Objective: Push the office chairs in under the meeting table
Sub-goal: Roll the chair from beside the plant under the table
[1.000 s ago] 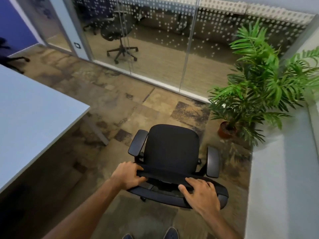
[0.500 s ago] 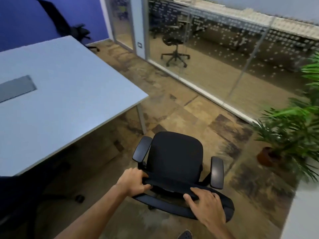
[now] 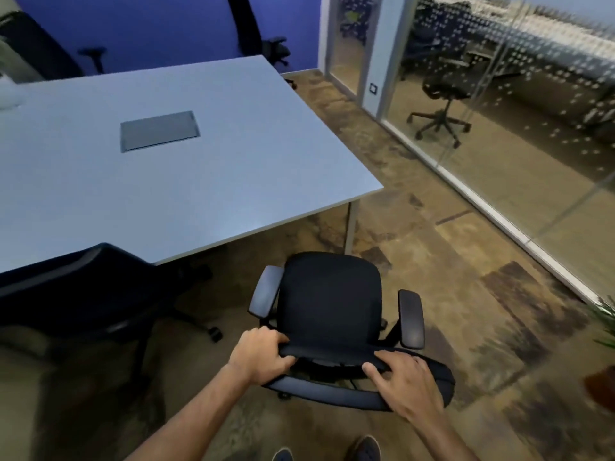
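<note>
A black office chair [image 3: 329,301] with two armrests stands on the carpet just off the near right corner of the white meeting table [image 3: 233,168]. I stand behind it. My left hand [image 3: 261,356] grips the left end of its backrest top. My right hand [image 3: 404,382] wraps over the right part of the same backrest. The seat faces away from me, towards the table leg [image 3: 351,224].
Another dark chair [image 3: 83,294] sits tucked at the table's near edge on the left. More chairs [image 3: 266,44] stand at the far side by the blue wall. A glass partition [image 3: 499,161] runs along the right, with a potted plant [image 3: 602,387] at the right edge.
The chair and I have turned left, away from the plant and towards the table. The table now fills the left half of the view. Both hands keep their hold on the backrest.
</note>
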